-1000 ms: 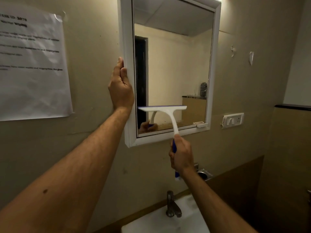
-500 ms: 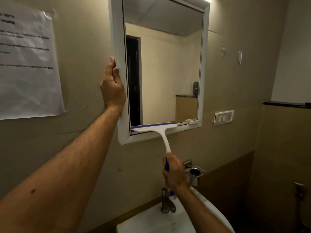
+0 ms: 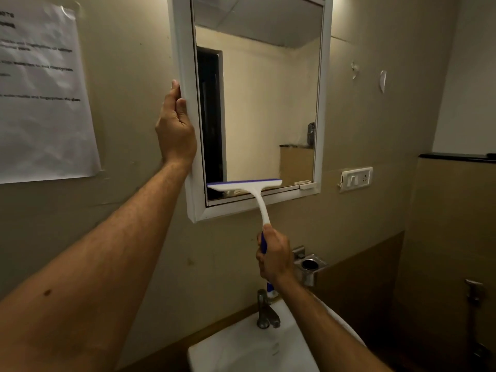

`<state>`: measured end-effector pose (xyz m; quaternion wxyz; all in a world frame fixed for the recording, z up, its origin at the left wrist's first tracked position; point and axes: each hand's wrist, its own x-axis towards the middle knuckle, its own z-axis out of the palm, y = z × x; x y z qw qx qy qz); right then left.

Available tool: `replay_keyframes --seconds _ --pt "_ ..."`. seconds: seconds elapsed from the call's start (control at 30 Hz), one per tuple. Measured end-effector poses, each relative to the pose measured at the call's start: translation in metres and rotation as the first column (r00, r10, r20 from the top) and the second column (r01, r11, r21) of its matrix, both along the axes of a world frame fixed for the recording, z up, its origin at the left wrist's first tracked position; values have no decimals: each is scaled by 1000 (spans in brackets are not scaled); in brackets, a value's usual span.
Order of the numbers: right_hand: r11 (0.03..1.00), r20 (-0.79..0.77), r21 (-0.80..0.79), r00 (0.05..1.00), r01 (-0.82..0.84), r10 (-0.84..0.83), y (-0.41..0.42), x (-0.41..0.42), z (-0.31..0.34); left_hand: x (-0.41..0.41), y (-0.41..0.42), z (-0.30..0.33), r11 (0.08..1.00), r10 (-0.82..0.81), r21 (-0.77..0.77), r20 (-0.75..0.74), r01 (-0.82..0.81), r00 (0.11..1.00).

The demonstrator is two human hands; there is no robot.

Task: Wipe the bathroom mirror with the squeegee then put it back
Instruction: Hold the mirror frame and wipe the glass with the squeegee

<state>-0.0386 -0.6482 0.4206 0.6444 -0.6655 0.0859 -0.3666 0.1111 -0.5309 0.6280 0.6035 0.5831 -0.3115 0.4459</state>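
Note:
A white-framed mirror (image 3: 268, 103) hangs on the beige wall. My left hand (image 3: 175, 127) grips the frame's left edge, fingers wrapped behind it. The squeegee (image 3: 245, 185) is white with a blue rubber blade and a blue grip. Its blade lies flat across the bottom strip of the glass, just above the lower frame. My right hand (image 3: 273, 255) is closed around the blue handle below the mirror, and the handle's end sticks out under my fist.
A white sink (image 3: 241, 345) with a metal tap (image 3: 264, 310) sits below. A metal cup holder (image 3: 308, 264) is fixed to the wall right of my right hand. A switch plate (image 3: 355, 179) and a taped paper sheet (image 3: 40, 89) flank the mirror.
The squeegee blade has slid down the glass from mid-lower height to the bottom edge, and my right hand dropped with it. My left hand has kept its hold on the frame.

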Motion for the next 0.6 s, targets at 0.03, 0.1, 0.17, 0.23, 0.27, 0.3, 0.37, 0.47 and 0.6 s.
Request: replay_keyframes --seconds 0.03,0.1,0.17,0.23,0.27,0.3,0.37,0.47,0.6 --pt "1000 -3 5 1000 7 -7 0 -1 -6 -1 0 0 1000 1 -3 -2 -1 1000" --pt "1000 -19 5 1000 16 -16 -1 -3 -14 -4 0 1 1000 -6 -10 -11 6 1000" --pt "1000 -26 -16 1000 14 -15 -3 -4 -12 -7 1 0 999 -31 -13 -34 31 999" --pt "999 -12 -41 1000 7 -7 -6 -4 5 -6 4 0 998 -60 -20 -42 59 997" --pt "999 -2 -52 1000 1 -1 -8 -4 19 -4 6 1 997 -75 -21 -37 75 996" --pt "998 9 -56 1000 -9 9 -8 -4 33 -2 7 1 996 -90 -18 -32 90 995" --pt "998 27 -63 999 -25 27 -5 -3 62 1 8 2 995 -102 -3 -18 102 995" --pt "998 22 -60 1000 -19 21 -4 2 83 2 7 4 995 -96 -1 -1 96 995" --pt "997 42 -65 999 -32 34 -7 1 61 6 4 17 996 -80 -27 -2 80 997"
